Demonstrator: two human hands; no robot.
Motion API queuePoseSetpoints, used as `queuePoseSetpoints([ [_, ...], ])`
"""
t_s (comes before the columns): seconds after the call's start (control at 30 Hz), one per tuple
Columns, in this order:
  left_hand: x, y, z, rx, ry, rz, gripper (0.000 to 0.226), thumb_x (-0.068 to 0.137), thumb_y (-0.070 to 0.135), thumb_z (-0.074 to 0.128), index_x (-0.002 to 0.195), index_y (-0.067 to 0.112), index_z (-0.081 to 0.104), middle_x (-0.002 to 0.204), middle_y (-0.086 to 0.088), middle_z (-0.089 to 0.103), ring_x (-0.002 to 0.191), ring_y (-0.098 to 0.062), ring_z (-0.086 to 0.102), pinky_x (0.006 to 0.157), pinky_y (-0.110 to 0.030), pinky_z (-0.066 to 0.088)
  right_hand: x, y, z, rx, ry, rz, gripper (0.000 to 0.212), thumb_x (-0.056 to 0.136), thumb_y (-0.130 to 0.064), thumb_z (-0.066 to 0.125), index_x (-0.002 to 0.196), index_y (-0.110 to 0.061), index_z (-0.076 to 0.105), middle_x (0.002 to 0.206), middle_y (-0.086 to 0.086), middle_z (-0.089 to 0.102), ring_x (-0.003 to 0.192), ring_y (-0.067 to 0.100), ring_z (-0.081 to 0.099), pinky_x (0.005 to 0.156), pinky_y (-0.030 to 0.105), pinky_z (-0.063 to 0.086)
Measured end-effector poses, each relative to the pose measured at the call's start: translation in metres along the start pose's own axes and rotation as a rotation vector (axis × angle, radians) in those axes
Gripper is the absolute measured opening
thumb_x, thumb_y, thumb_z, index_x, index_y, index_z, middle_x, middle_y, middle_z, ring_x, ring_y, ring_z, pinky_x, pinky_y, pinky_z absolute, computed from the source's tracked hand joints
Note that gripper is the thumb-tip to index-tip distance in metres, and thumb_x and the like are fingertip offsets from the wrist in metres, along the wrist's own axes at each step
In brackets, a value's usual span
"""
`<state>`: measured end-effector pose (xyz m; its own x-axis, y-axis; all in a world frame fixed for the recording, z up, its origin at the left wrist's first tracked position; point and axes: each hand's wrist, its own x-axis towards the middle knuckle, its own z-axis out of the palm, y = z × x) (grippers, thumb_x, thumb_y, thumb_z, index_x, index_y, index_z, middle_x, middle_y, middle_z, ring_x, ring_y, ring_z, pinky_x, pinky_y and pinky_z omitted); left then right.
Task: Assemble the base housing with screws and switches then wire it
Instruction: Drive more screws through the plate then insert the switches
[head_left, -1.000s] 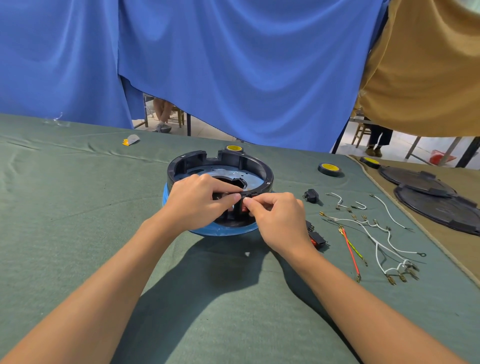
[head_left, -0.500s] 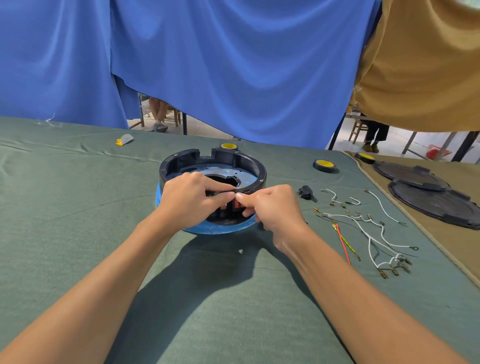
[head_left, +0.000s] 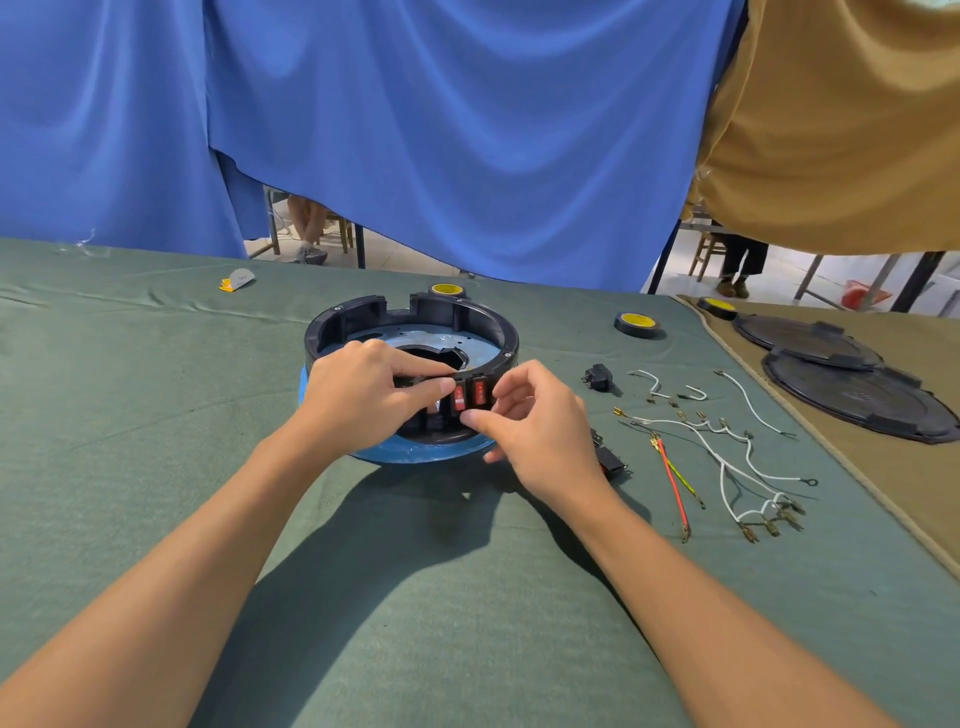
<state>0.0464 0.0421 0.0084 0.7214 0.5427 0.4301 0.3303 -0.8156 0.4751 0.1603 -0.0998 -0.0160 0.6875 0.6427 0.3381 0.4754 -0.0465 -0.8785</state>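
Base housing (head_left: 337, 326), a black ring with a pale plate inside it, sits at the middle of the frame on a blue disc (head_left: 415, 453), which lies on the green cloth (head_left: 156, 441). Two red switches (head_left: 459, 399) stand side by side in the housing's near wall, facing you.

Your left hand (head_left: 363, 400) grips that wall from the left. Its fingers curl over the rim into the ring, and its thumb presses the outside just beside the left switch. Your right hand (head_left: 543, 423) comes in from the right with its fingers curled. The thumb tip lies just under the switches and the index fingertip touches the edge of the right one, so the two pinch at them.

Just right of your right wrist a loose switch (head_left: 612, 461) lies on the cloth, partly hidden by the wrist. Further right lie white wires (head_left: 723, 467) with metal terminals, and a red wire (head_left: 674, 486) close alongside a green-yellow wire (head_left: 683, 480). A small black part (head_left: 597, 376) rests above them. One yellow-topped tape roll (head_left: 636, 323) lies to the upper right of the housing, and another shows just behind its far rim. At the right edge of the frame, two black round covers (head_left: 857, 400) overlap on a tan cloth (head_left: 909, 467). A blue curtain (head_left: 467, 130) fills the top of the frame.
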Motion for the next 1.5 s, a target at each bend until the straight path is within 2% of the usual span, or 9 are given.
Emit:
queuePoseSetpoints([
  [0.17,0.0,0.001,0.001,0.009,0.005,-0.002,0.016,0.089,0.046,0.063,0.101,0.049,0.073,0.064,0.018,0.068,0.057,0.008,0.051,0.056,-0.024,0.032,0.005,-0.001,0.003,-0.092,0.005,-0.037,0.026,0.071,-0.015,0.084,0.077,-0.011,0.059,0.069,0.002,0.061,0.056,0.008,0.058,0.043,0.027,0.053],
  [0.27,0.0,0.002,0.002,0.0,0.002,-0.004,0.016,0.089,0.045,0.064,0.101,0.049,0.073,0.062,0.02,0.067,0.058,0.008,0.051,0.056,-0.022,0.032,0.01,-0.004,0.005,-0.278,0.016,-0.14,0.026,0.072,-0.017,0.083,0.073,-0.015,0.057,0.067,-0.004,0.06,0.067,0.019,0.06,0.06,0.039,0.055],
  [0.43,0.0,0.003,0.003,0.009,0.036,0.004,0.018,0.088,0.046,0.064,0.103,0.047,0.073,0.069,0.015,0.071,0.055,0.001,0.05,0.055,-0.024,0.031,0.014,-0.007,0.013,-0.44,0.02,-0.292,0.026,0.076,0.0,0.073,0.073,-0.018,0.055,0.071,-0.004,0.058,0.07,0.016,0.056,0.066,0.033,0.051],
  [0.63,-0.004,0.003,0.004,0.034,0.067,0.044,0.019,0.088,0.043,0.066,0.105,0.043,0.074,0.078,0.015,0.074,0.069,-0.006,0.06,0.06,-0.025,0.039,0.015,-0.007,-0.002,-0.163,-0.113,-0.161,0.016,0.077,-0.017,0.078,0.075,-0.018,0.062,0.068,-0.003,0.063,0.062,0.011,0.059,0.061,0.031,0.056],
  [0.77,-0.006,0.004,0.007,0.029,0.113,0.068,0.024,0.085,0.053,0.064,0.103,0.041,0.075,0.087,0.013,0.076,0.085,-0.011,0.068,0.069,-0.029,0.047,0.015,-0.007,-0.002,-0.023,-0.013,-0.112,0.017,0.083,-0.019,0.076,0.073,-0.018,0.061,0.066,-0.003,0.06,0.051,0.006,0.057,0.045,0.02,0.051],
  [0.87,-0.006,0.005,0.009,0.024,0.14,0.076,0.041,0.076,0.063,0.052,0.101,0.042,0.076,0.084,0.011,0.076,0.082,-0.012,0.068,0.068,-0.03,0.048,0.016,-0.006,0.0,0.012,0.013,-0.072,0.018,0.081,-0.019,0.078,0.072,-0.015,0.062,0.067,0.002,0.062,0.049,0.01,0.058,0.043,0.017,0.046],
  [1.13,-0.004,0.004,0.013,0.002,0.172,0.086,0.015,0.087,0.044,0.068,0.099,0.04,0.076,0.066,0.008,0.073,0.064,-0.013,0.062,0.061,-0.03,0.043,0.023,-0.003,0.002,0.146,0.01,0.079,0.022,0.075,-0.019,0.083,0.075,-0.01,0.063,0.07,0.008,0.063,0.06,0.012,0.06,0.049,0.026,0.053],
  [1.27,-0.004,0.004,0.017,0.022,0.255,0.108,0.014,0.088,0.044,0.068,0.097,0.039,0.077,0.06,0.008,0.07,0.058,-0.016,0.059,0.057,-0.025,0.031,0.023,-0.001,0.007,0.134,0.084,0.058,0.023,0.075,-0.021,0.083,0.075,-0.014,0.062,0.071,0.003,0.062,0.058,0.006,0.06,0.046,0.025,0.053],
  [1.5,-0.009,0.001,0.018,0.232,0.292,0.304,0.033,0.08,0.049,0.068,0.103,0.026,0.077,0.079,0.005,0.075,0.076,-0.021,0.069,0.078,-0.038,0.046,0.015,0.009,0.011,0.111,0.149,-0.077,0.018,0.091,-0.002,0.058,0.086,-0.019,0.058,0.081,0.004,0.061,0.067,0.013,0.063,0.046,0.018,0.051],
])
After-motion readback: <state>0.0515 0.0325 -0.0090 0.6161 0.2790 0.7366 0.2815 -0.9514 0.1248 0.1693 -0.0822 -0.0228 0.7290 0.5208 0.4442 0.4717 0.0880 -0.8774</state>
